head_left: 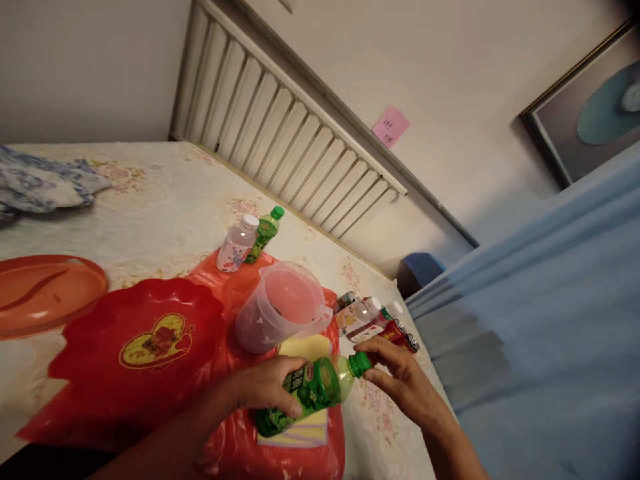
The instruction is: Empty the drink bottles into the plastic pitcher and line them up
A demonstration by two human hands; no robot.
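Note:
A green-labelled drink bottle [320, 381] is held tilted in front of me, its neck pointing right. My left hand [273, 387] is wrapped round the bottle's lower body. At the other end, my right hand [400, 377] has thumb and fingers on the green cap [359, 364], which sits at the neck. Beneath the bottle lies a folded yellow cloth [300, 430] on red plastic sheeting [225, 443]. Just beyond stands a clear plastic measuring jug [265, 323], upright; what it contains, if anything, I cannot tell.
A red scalloped tray [100, 340] and an orange lid [50, 300] lie left. Behind the jug stand a white-capped bottle [237, 247] and another green bottle [267, 230]. Several bottles and cans [370, 323] are at right. A radiator [280, 127] and blue curtain [525, 320] border the table.

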